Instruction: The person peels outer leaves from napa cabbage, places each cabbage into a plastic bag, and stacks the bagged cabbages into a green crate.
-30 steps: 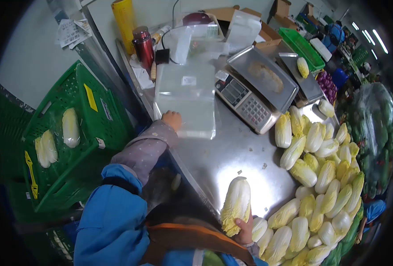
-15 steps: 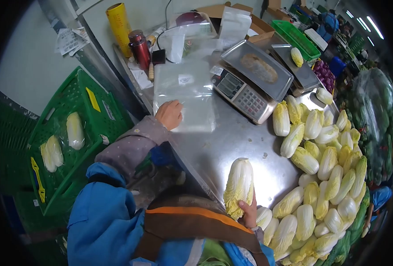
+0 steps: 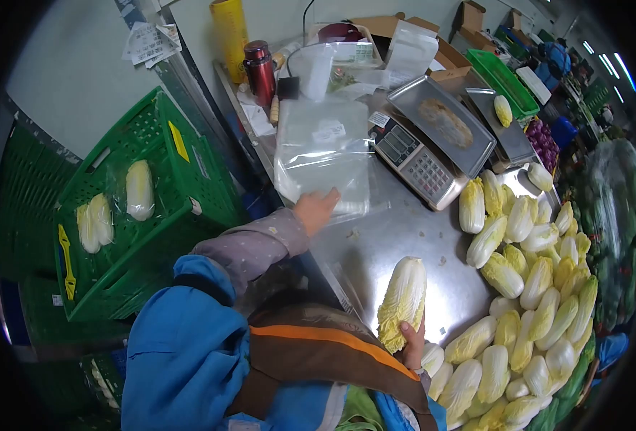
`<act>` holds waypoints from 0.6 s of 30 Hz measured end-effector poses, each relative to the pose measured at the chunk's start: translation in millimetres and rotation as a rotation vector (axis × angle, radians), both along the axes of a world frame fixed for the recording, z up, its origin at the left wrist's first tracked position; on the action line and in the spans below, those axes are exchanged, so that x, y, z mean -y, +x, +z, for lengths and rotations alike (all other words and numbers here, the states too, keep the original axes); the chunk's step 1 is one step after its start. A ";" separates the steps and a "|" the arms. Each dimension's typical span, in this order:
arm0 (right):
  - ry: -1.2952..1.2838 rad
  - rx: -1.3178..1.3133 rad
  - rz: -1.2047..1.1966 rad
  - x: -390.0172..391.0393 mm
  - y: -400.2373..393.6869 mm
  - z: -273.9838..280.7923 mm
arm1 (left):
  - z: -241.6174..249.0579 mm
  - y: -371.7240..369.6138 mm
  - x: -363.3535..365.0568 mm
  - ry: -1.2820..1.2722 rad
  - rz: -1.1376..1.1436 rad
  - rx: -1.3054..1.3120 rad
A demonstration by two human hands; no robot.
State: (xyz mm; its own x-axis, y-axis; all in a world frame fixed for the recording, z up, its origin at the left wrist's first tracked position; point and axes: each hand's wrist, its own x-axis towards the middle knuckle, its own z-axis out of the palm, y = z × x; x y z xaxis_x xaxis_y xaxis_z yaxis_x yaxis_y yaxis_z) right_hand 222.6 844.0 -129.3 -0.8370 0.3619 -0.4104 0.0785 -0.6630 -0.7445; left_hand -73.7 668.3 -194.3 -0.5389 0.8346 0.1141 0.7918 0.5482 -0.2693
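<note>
My right hand is wrapped round the lower part of a napa cabbage, which stands nearly upright near the table's front edge. My left hand lies at the lower edge of a stack of clear plastic bags, its fingers pointing right; whether it pinches a bag is too small to tell. A digital scale with a stained metal tray sits right of the bags.
Many napa cabbages are heaped on the right of the metal table. A green crate with wrapped cabbages is at the left. A red flask and a yellow roll stand at the back.
The view has shifted, so the table and crate appear further right. My left hand has slid down the bags towards their lower edge. The cabbage is still in my right hand.
</note>
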 end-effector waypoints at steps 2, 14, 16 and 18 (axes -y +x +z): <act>0.001 0.012 -0.006 -0.7 3.7 -2.7 | -6.6 -1.4 2.7 -0.004 0.029 0.097; 0.167 0.059 -0.054 -1.0 7.1 -18.4 | 13.8 -56.5 17.3 0.143 0.060 0.271; 0.023 0.049 -0.022 -1.7 7.9 -10.8 | 15.6 -92.6 11.7 0.302 0.157 0.415; 0.007 0.064 -0.014 -0.3 5.5 -4.6 | 47.6 -135.7 2.2 0.521 0.187 0.524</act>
